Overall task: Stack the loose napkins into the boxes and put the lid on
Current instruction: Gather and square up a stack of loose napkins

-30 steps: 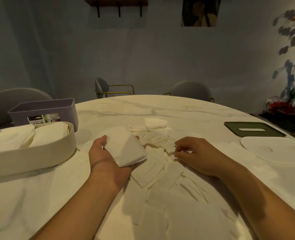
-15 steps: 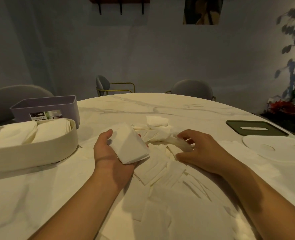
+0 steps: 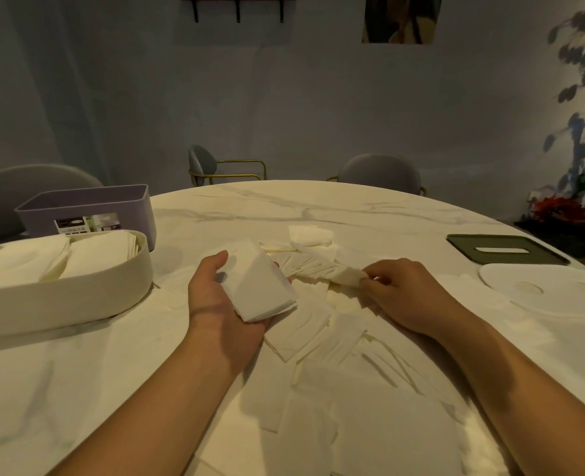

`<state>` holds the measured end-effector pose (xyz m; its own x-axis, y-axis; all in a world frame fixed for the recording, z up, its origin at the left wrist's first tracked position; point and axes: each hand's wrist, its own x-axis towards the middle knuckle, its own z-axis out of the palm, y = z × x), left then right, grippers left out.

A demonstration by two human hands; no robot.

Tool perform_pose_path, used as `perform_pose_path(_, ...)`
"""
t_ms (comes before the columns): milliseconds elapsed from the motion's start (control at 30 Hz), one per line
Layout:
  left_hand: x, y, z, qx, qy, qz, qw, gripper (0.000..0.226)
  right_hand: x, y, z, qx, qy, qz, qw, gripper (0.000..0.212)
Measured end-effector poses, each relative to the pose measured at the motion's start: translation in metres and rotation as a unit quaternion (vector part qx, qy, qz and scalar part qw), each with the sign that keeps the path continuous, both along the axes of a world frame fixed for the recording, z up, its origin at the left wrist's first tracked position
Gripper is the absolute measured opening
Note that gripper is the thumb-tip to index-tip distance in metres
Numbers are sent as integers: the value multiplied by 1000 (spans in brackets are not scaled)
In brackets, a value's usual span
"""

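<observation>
Loose white napkins [image 3: 322, 324] lie scattered over the middle of the round marble table [image 3: 284, 207]. My left hand [image 3: 222, 304] holds a small stack of napkins [image 3: 260, 286], palm up. My right hand [image 3: 407, 297] pinches one napkin [image 3: 349, 274] lifted off the pile. At the left stands a cream oval box [image 3: 61, 297] holding two rows of stacked napkins. Behind it is a purple rectangular box [image 3: 88, 211]. A white oval lid [image 3: 541, 290] and a dark green lid [image 3: 503, 249] lie at the right.
Grey chairs [image 3: 380, 171] stand around the far side of the table. A plant with red flowers [image 3: 558, 207] is at the far right near the wall.
My right hand has pinched a napkin and lifted it off the pile. My left hand with its stack has risen slightly and shifted toward the centre.
</observation>
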<state>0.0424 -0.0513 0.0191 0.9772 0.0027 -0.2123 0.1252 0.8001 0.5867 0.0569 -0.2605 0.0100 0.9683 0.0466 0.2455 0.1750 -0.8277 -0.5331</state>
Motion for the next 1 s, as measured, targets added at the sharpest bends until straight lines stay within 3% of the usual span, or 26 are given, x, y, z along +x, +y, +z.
perform_pose_path(133,-2,0,2,4,4,0,1000,16,1,0,5,54,-67,-41,995,22)
perform_pose_path(233,-3,1,3,10,2,-6,1000,17,0,-2,6,178,-109,-108,972,4)
perform_pose_path(333,-5,1,2,11,-5,-25,1000,24,3,-6,12,413,-82,-184,888,24)
perform_pose_path(367,-6,0,2,12,-7,-33,999,27,6,-8,19,514,-62,-188,835,24)
perform_pose_path(433,-11,-3,3,9,-12,-53,998,33,1,-12,29,623,-17,-204,755,18)
perform_pose_path(500,-16,-8,5,14,-9,-61,998,37,-4,-5,30,599,-28,-178,780,15)
perform_pose_path(600,-25,-19,7,31,10,-61,998,21,-17,20,28,462,-93,-66,880,8)
perform_pose_path(667,-26,-25,4,19,3,-83,996,21,-23,37,24,380,-123,31,916,21)
perform_pose_path(733,-25,-27,1,-7,-16,-123,992,34,-25,49,18,292,-149,131,936,26)
perform_pose_path(833,-21,-25,-1,-43,-39,-151,987,55,-23,51,10,175,-168,186,952,24)
perform_pose_path(1000,-19,-22,-1,-52,-19,-113,992,41,-27,51,11,141,-97,206,964,25)
